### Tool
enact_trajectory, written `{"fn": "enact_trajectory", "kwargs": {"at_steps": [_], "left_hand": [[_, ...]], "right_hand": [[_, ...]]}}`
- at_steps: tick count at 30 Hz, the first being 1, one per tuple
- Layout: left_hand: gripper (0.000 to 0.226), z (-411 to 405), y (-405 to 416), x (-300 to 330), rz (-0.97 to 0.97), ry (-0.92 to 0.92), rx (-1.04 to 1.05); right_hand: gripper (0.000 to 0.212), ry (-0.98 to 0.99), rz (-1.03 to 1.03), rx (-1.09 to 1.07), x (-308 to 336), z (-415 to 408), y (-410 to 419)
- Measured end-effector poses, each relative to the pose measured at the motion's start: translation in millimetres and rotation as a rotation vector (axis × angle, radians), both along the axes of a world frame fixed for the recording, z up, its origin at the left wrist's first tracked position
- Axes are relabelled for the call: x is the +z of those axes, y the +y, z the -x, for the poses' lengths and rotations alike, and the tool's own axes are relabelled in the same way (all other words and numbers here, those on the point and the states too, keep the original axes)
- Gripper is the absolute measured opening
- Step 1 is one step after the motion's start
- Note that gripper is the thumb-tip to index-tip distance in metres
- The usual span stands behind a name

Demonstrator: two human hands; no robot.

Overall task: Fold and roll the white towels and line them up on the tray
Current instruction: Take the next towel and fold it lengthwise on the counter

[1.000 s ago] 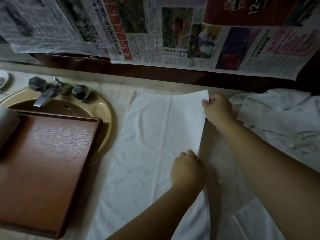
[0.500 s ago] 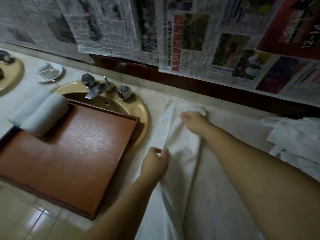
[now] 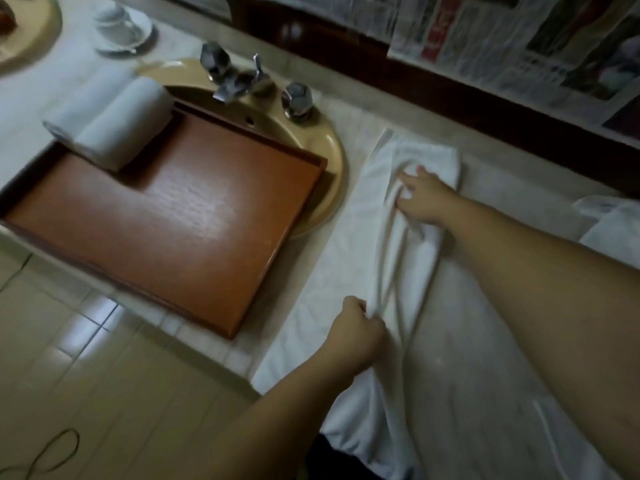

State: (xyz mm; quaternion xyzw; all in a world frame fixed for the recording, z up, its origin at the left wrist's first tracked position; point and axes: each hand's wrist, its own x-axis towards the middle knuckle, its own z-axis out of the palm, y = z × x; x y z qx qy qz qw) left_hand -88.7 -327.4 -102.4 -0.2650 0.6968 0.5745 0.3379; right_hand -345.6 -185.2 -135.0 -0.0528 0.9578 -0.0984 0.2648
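Observation:
A long white towel [image 3: 367,244] lies lengthwise on the counter, its right side folded over towards the left and bunched in wrinkles. My left hand [image 3: 356,332] pinches the folded edge near the counter's front. My right hand [image 3: 420,199] rests on the far end of the towel with fingers spread and partly curled into the cloth. A brown wooden tray [image 3: 194,220] sits over the sink to the left. One rolled white towel [image 3: 117,123] lies at the tray's far left corner.
A beige sink [image 3: 329,143] with a chrome tap [image 3: 239,81] lies under the tray. A pile of white towels [image 3: 613,223] sits at the right. A cup and saucer [image 3: 121,26] stand far left. Newspaper [image 3: 519,39] covers the wall. Tiled floor shows below.
Both hands carried the towel's right edge over to the left, folding it lengthwise. The view swung left and down, bringing the tray and rolled towel into sight.

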Motion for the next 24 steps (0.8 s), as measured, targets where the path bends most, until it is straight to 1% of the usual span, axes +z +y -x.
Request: {"fn": "enact_trajectory", "kwargs": {"at_steps": [2,5,6,7,8,10,12,13,16,17,18,20,21,22,24], "left_hand": [[0.030,-10.4,-10.8,12.6,-0.010,0.001,0.002],[0.043,-37.9,-33.1,30.4,0.063,0.188,-0.134],[0.040,-49.8,-42.4,35.0,0.054,0.236,-0.142],[0.033,-62.1,-51.9,36.4,0.041,0.246,-0.137],[0.025,-75.2,-62.2,33.4,0.072,0.240,-0.134],[0.014,-97.0,-81.7,16.5,0.245,0.213,-0.154],[0.012,-115.1,-95.9,-0.7,0.386,0.147,-0.182],[0.012,-122.0,-99.6,-3.6,0.388,0.147,-0.174],[0.008,-129.6,-100.6,5.8,0.218,0.243,-0.115],[0.007,-130.8,-100.3,8.1,0.202,0.267,-0.136],[0.007,-132.2,-100.9,6.5,0.232,0.277,-0.182],[0.010,-134.1,-103.5,-3.5,0.377,0.262,-0.339],[0.011,-135.5,-104.8,-8.6,0.432,0.249,-0.386],[0.013,-136.8,-106.1,-11.4,0.447,0.238,-0.386],[0.011,-139.7,-109.7,-7.8,0.389,0.251,-0.332]], "right_hand": [[0.075,0.010,-0.002,-0.002,0.9,-0.8,-0.3],[0.075,0.021,-0.012,0.007,2.3,-2.3,-0.4],[0.076,0.024,-0.008,0.004,2.0,-2.6,-0.4],[0.076,0.027,-0.002,-0.001,1.3,-2.8,-0.4],[0.075,0.030,0.004,-0.006,0.0,-3.1,0.1],[0.074,0.035,0.016,-0.022,-1.5,-4.6,0.9],[0.072,0.032,0.028,-0.032,-0.2,-5.7,0.3],[0.072,0.030,0.028,-0.027,0.6,-6.2,-0.7],[0.073,0.023,0.018,-0.010,2.0,-5.3,-1.2],[0.073,0.021,0.015,-0.005,2.3,-5.6,-0.5],[0.073,0.023,0.016,0.005,1.7,-5.6,0.4],[0.073,0.025,0.016,0.022,1.3,-5.2,0.8],[0.073,0.022,0.010,0.029,0.9,-5.1,1.0],[0.072,0.022,0.002,0.037,0.2,-4.8,1.0],[0.072,0.029,-0.009,0.055,-0.6,-2.8,2.0]]}}
